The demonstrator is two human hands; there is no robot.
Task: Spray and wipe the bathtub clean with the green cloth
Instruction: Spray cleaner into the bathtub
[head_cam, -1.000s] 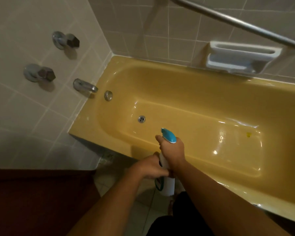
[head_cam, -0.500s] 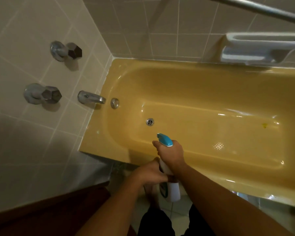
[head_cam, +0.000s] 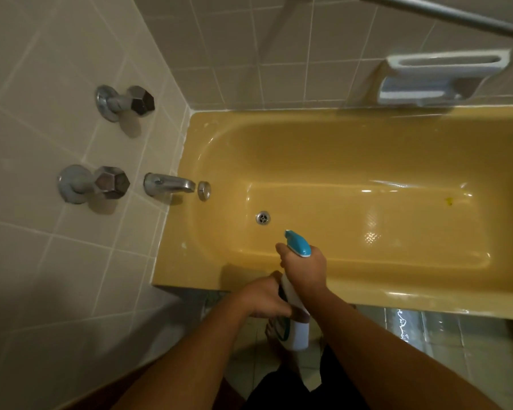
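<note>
trainee: hands first, why were both of them on the spray bottle [head_cam: 297, 332]?
cleaner: the right hand [head_cam: 305, 269] was wrapped round the neck just under the teal head, so a finger could reach the trigger. the left hand [head_cam: 264, 300] clasped the white body lower down, i'd judge to steady it or turn it for aim
trainee: and where was it pointing?
cleaner: the nozzle leaned out past the near rim of the bathtub [head_cam: 172, 261], towards the floor of the tub near the drain [head_cam: 262, 217]. held over the basin like that, the spray would land inside and not on the floor tiles
trainee: did any spray show?
cleaner: none that i could tell. the tub floor shone in patches, but whether that was wet or just light, i couldn't say
trainee: what about the green cloth?
cleaner: it wasn't in view anywhere, so wiping looked a step off; the job read as early, at the spraying stage
trainee: anything worth aiming at?
cleaner: a small dark-yellow mark [head_cam: 450, 201] sat on the tub floor well away from the drain, towards the far end
</note>
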